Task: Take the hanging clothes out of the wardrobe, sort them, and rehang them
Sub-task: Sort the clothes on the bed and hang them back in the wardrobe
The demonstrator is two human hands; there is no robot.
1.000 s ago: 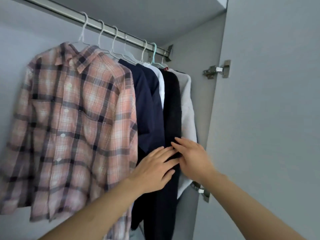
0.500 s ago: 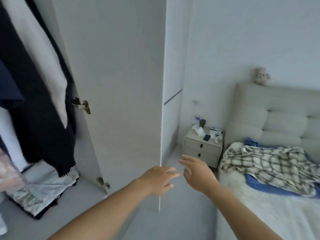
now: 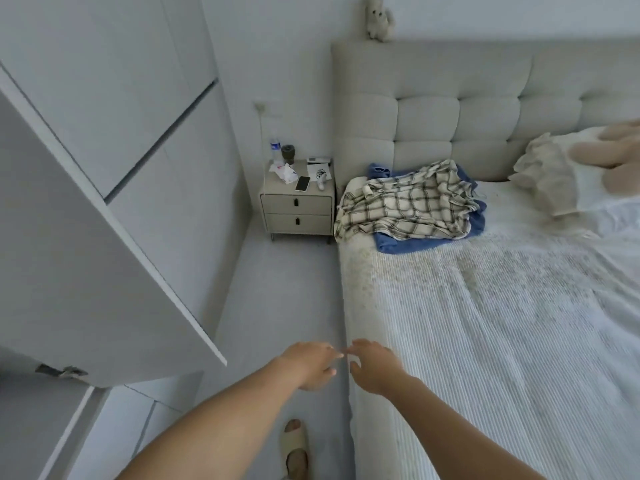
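Note:
A cream and black checked shirt (image 3: 405,202) lies crumpled at the head of the bed, on top of a blue garment (image 3: 401,244). My left hand (image 3: 310,365) and my right hand (image 3: 374,367) reach forward side by side at the near edge of the bed, fingers relaxed, holding nothing. The open wardrobe door (image 3: 86,265) stands at the left. The hanging clothes are out of view.
The bed (image 3: 502,323) with a white ribbed cover fills the right. A nightstand (image 3: 298,206) with a phone, a bottle and small items stands by the padded headboard. A narrow floor strip runs between wardrobe and bed. A slippered foot (image 3: 294,448) shows below.
The view has swung right, from the hanging clothes to the bed. Both hands left the dark garment on the rail and now hover empty by the bed's edge.

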